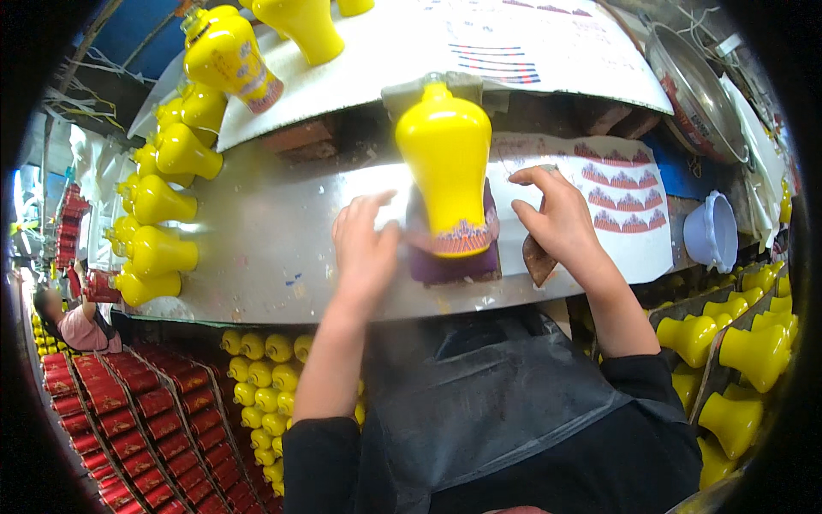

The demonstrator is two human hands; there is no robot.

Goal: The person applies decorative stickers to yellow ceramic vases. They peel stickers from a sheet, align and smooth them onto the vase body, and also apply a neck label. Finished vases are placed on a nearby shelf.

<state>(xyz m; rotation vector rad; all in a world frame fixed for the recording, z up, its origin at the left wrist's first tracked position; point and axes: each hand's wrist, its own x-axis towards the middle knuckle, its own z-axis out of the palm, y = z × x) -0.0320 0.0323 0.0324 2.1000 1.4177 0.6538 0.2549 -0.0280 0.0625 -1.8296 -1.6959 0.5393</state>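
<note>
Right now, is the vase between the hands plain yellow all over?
No, the vase bears a patterned band at its near end.

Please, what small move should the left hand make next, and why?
Probably the left hand should press the left end of the patterned band against the yellow bottle: that end seems to stick out past the bottle's side, though blur makes this unsure, and the hand is close by, apparently holding nothing.

Grey worktable (257,248), perhaps blue sheeting (137,30) behind

Yellow vase (443,154) — red-and-blue peaked band (463,238); purple support (454,267); lilac basin (700,236).
</note>
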